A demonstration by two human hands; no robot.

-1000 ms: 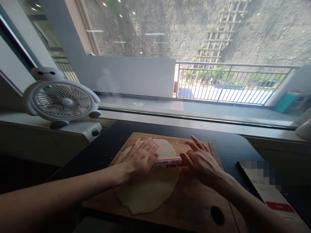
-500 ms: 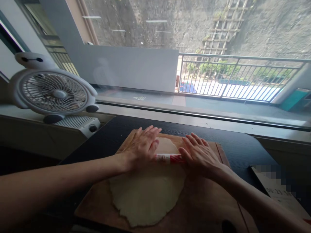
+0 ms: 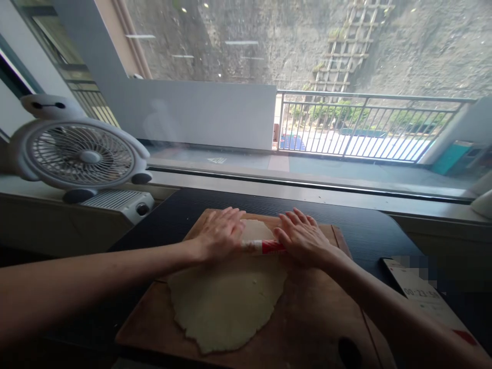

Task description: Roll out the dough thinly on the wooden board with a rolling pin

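Observation:
A thin, pale sheet of rolled-out dough (image 3: 228, 302) with a ragged edge lies on a wooden board (image 3: 311, 318). Across its far part rests a rolling pin (image 3: 273, 247), whose middle shows a red and white label. My left hand (image 3: 221, 233) lies over the pin's left part, palm down, fingers extended and slightly bent. Over the right part lies my right hand (image 3: 303, 236), its fingers stretched forward and a little apart. Both hands press on the pin from above and hide its ends. The dough's far edge shows between them.
The board sits on a black table (image 3: 177, 218) beside a large window. A white fan (image 3: 88, 154) stands at left near a ribbed box with a knob (image 3: 142, 208). At right, by my forearm, lies a flat device or card with digits (image 3: 421, 293), partly blurred out.
Both hands and the rolling pin have moved slightly toward the dough's far edge. The camera view has shifted a little, so the scene sits further left.

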